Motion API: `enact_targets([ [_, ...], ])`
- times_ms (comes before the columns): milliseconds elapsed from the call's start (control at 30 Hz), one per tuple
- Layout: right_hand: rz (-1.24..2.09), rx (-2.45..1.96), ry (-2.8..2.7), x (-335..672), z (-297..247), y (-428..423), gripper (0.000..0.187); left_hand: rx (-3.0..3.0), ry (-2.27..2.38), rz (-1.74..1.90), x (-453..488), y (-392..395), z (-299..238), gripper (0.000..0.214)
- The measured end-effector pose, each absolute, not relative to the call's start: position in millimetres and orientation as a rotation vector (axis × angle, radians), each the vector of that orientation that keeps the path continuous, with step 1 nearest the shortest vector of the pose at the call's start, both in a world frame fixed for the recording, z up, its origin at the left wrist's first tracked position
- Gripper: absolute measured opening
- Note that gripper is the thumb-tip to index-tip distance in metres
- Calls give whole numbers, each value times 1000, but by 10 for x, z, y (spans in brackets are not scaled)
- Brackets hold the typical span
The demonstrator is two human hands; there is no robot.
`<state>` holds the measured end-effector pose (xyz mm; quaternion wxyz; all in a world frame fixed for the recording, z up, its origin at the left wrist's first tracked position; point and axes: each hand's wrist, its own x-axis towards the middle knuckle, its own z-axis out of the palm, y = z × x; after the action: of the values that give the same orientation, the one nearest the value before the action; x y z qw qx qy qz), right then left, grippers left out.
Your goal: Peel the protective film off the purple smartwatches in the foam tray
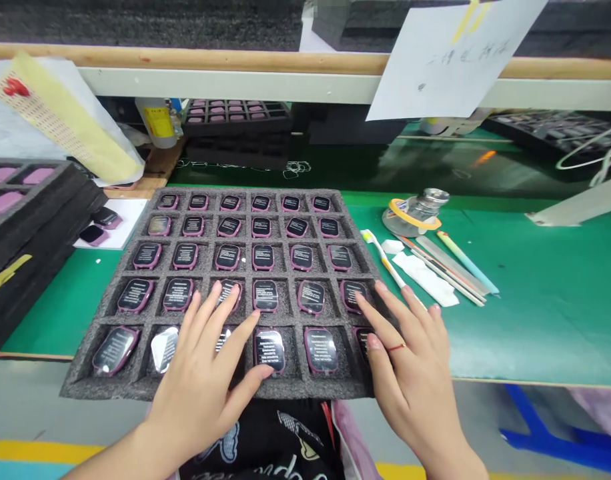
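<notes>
A dark grey foam tray (298,390) with rows of compartments lies before me, its near edge over the bench edge. Purple-framed smartwatches without straps sit in its compartments, most screens lit with lines of text. My left hand (205,360) spreads over the two nearest rows, its thumb at a smartwatch (269,352) in the front row and its fingers covering parts of others. Over the right side of the tray lies my right hand (410,360), fingers apart, the index fingertip at a smartwatch (353,295) in the second row. Another smartwatch (363,340) is partly hidden beneath it.
Right of the tray are a toothbrush (385,260), a folded white wipe (428,277), thin sticks and a metal-necked bottle (415,212). Left, two smartwatches (99,227) lie on white paper beside stacked foam trays (40,233). A shelf edge (235,81) crosses above the bench.
</notes>
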<state>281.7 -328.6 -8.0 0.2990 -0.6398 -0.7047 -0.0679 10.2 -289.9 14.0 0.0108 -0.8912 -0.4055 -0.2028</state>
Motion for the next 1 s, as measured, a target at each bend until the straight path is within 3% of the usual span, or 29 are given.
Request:
enact_targets([
  [1000, -240, -1603, -1848, 2643, -85, -3359, 56, -2598, -1614, -354, -103, -2965, 141, 76],
])
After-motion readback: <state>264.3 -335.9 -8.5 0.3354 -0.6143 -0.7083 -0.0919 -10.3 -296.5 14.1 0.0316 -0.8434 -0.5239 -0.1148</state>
